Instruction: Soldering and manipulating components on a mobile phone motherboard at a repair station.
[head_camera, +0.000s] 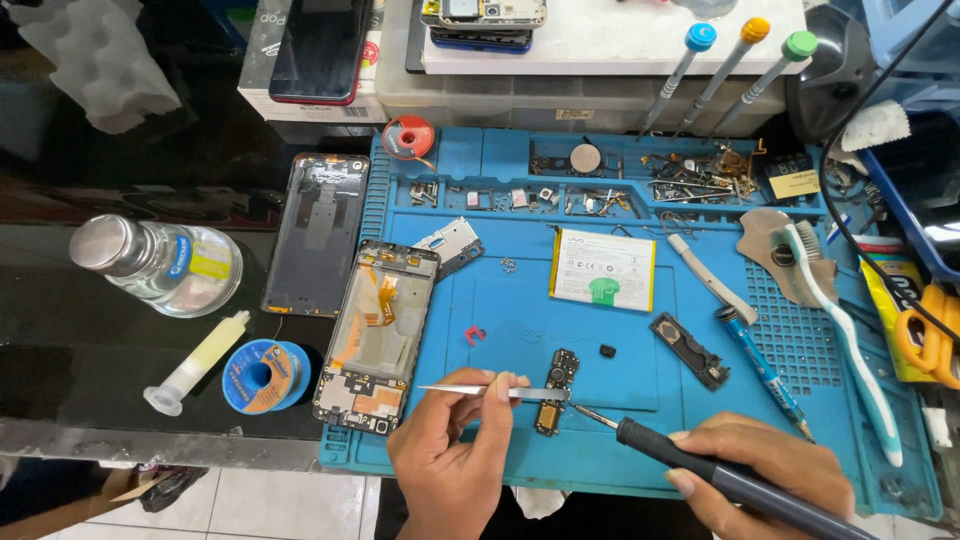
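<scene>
The mat (700, 440) is blue, the battery (603, 270) white with a green tab, the solder spool (262, 376) blue, the small board (556, 390) seemingly black.

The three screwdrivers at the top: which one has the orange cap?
The middle screwdriver has the orange cap; the left one is capped blue, the right one green.

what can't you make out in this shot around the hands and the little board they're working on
All in the head view:
- Small circuit board: its components are too small to tell; the tweezers cross its middle.
- Soldering iron: the handle's rear runs off the bottom edge; whether the tip touches the board is too fine to tell.
- Left hand and right hand: wrists cut off by the bottom edge.
- Small parts in the blue mat's top trays: too small to identify.
</scene>
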